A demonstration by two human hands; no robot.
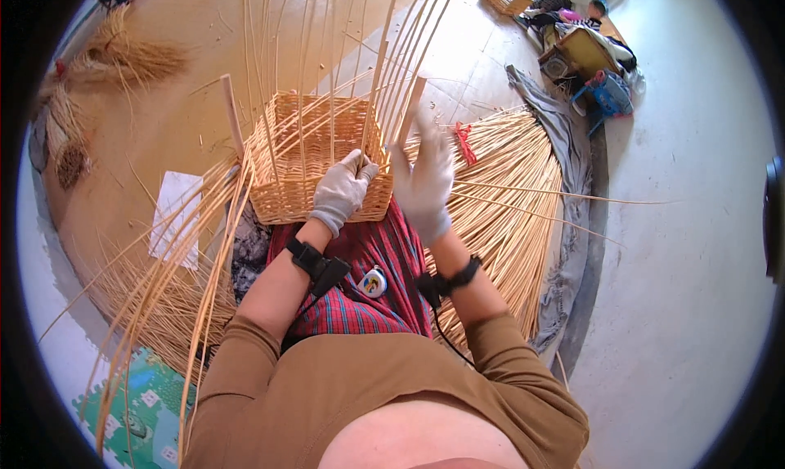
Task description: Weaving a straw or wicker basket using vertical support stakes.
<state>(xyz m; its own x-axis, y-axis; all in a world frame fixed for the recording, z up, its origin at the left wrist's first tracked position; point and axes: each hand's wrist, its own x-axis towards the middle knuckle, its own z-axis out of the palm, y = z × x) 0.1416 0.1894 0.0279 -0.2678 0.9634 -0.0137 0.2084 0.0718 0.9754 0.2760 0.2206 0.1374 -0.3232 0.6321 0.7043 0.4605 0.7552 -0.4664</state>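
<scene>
On lap, half-woven wicker basket [315, 154]: left hand [342, 189] clenched on near rim, right hand [425, 179] fingers spread, holding nothing, beside upright stakes [384, 44]. Weaving stage, approx. mid-wall. Next move likely needs a fresh rod from bundle [507, 199].

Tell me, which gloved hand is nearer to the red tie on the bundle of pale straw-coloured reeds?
Right. The right hand is raised just left of the red tie, apart from it. The left hand rests farther left on the square woven wicker basket.
</scene>
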